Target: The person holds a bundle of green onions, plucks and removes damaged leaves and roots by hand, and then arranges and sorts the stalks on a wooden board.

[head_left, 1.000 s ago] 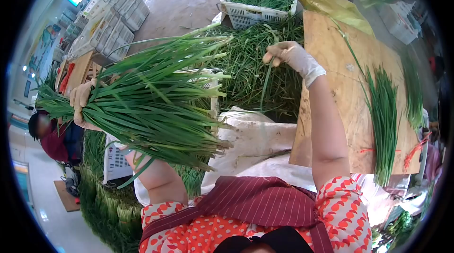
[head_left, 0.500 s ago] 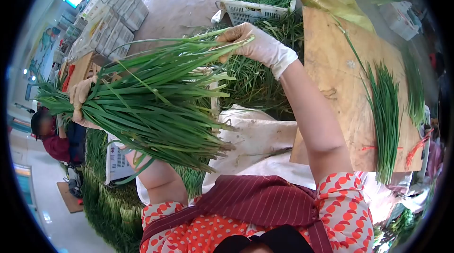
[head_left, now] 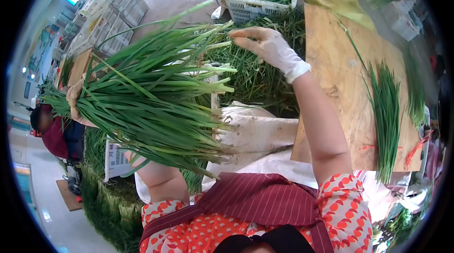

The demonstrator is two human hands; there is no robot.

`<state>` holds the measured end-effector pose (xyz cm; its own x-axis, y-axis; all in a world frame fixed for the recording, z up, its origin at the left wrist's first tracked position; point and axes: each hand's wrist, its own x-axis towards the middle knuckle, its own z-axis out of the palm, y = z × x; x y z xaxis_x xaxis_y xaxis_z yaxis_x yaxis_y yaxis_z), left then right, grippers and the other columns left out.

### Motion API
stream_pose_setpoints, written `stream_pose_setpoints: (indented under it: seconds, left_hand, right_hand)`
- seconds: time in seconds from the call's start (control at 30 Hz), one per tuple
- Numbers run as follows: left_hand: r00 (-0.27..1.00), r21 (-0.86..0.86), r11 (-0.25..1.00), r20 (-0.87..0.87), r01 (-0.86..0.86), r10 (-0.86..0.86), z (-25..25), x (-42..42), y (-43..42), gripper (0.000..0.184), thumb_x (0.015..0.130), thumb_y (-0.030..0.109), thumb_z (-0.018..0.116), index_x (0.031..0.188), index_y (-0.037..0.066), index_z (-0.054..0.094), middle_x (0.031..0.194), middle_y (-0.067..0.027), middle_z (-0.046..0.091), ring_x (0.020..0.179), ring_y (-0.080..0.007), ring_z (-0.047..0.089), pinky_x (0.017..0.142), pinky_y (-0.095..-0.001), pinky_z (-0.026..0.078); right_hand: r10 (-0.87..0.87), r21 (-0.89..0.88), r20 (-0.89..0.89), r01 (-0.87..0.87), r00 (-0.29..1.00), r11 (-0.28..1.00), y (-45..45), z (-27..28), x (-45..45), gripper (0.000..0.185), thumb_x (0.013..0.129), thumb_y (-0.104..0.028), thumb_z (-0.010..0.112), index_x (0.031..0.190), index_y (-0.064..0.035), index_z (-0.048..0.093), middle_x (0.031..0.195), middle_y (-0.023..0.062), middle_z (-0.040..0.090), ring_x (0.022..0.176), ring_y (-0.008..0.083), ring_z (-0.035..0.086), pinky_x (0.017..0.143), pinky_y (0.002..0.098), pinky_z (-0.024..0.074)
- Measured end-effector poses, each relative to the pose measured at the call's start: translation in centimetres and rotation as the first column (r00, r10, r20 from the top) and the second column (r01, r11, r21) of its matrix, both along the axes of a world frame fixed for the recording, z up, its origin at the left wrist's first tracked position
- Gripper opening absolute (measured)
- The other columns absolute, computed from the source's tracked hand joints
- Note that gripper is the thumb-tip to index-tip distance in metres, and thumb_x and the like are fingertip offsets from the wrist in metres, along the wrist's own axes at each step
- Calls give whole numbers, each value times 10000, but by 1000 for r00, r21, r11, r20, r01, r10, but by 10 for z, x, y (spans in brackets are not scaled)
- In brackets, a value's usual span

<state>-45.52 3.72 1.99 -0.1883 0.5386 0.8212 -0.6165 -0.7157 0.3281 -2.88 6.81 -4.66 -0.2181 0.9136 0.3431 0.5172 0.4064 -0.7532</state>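
Observation:
A large fanned bunch of garlic chives [head_left: 156,92] spreads across the left and middle, its pale cut ends pointing right. My gloved left hand [head_left: 75,99] is wrapped round the leafy end of the bunch and keeps it raised. At the bunch's upper right, my gloved right hand [head_left: 269,47] has thumb and forefinger drawn together beside the stem ends. Whether a thin stem lies between those fingertips is too small to make out.
To the right, a wooden board [head_left: 336,87] carries a neat chive bundle [head_left: 385,120] and red ties [head_left: 414,151]. Loose greens [head_left: 260,68] lie beyond my hands, below a white crate [head_left: 257,9]. Stacked crates [head_left: 111,12] and another person [head_left: 54,132] are at left.
My right hand has shifted right and slightly down, away from the stems it was pinching. The upper chives have fanned higher, while my left hand keeps its grip.

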Motion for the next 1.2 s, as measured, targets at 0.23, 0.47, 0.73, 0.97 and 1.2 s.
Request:
stream_pose_setpoints:
  seconds: [0.23,0.47,0.73,0.97,1.2]
  left_hand:
    - [963,-31,964,59,263,-261,4,9,-2,166,751,122,571,868,131,455,831,64,503,965,-116,487,1109,-396,100]
    - [934,-129,929,-38,347,-354,0,-10,1,194,748,111,578,867,121,426,859,28,447,963,-117,455,1093,-369,110]
    - [811,21,814,76,581,-581,1,10,-2,210,736,95,576,873,118,419,881,6,429,964,-134,426,1066,-358,176]
    - [813,72,832,184,550,-553,3,39,-3,200,728,99,589,858,127,440,839,33,464,960,-150,466,1070,-405,177]
    - [923,-130,916,-17,379,-384,10,33,-8,144,759,137,578,839,149,458,874,54,518,996,-116,486,1102,-434,132]
  right_hand:
    - [-114,-367,-903,-604,415,708,10,-22,-44,601,798,-528,592,1128,-26,561,993,71,638,940,192,572,904,312,390]
    - [405,-99,-745,-688,530,719,-9,11,-63,426,808,-370,645,1051,-23,608,1020,68,621,958,158,562,879,260,416]
    - [359,220,-928,-632,99,743,-22,-22,-11,236,783,-256,681,878,-47,624,780,45,622,910,196,601,949,367,433]
    - [82,189,-562,32,823,981,-29,6,-7,447,729,-122,704,1159,-101,584,1161,44,592,1090,174,528,1017,313,340]
    - [39,15,-687,-40,726,999,-19,14,-54,247,759,-248,705,935,-76,690,950,66,673,947,172,590,884,316,430]
